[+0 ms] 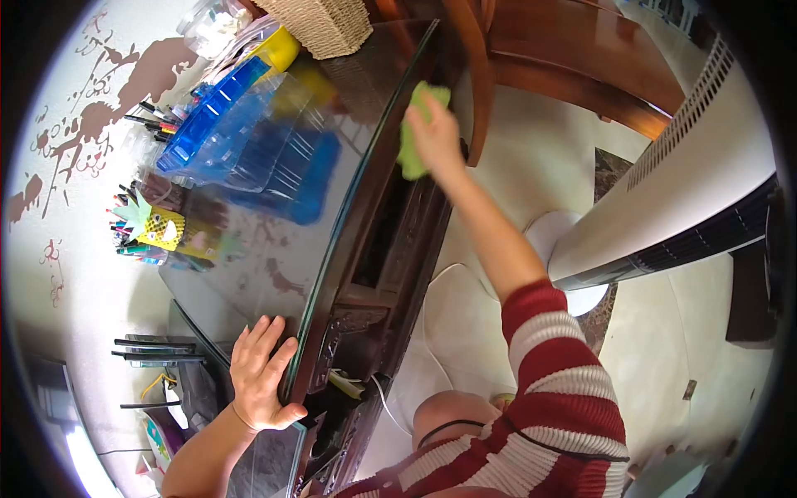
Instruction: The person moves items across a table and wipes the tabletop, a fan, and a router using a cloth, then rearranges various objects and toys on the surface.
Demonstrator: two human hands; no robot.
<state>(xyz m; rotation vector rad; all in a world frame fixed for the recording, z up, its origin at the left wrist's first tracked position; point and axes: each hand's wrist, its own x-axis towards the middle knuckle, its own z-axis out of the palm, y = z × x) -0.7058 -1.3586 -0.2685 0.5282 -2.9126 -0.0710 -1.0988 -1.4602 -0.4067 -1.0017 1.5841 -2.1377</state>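
The right arm (494, 236) stretches forward, the left hand (261, 373) splayed.

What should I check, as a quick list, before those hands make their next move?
1. Right hand holding the fuzzy light-green cloth: ok.
2. Left hand, fingers spread, resting at the edge of the smooth glass top: ok.
3. Cloth pressed firmly against the front of the dark carved wooden desk: cannot tell.
4. Blue-and-clear plastic container apart from both hands: ok.
5. Yellow pineapple-shaped pen holder apart from both hands: ok.
6. Thin white cable apart from both hands: ok.
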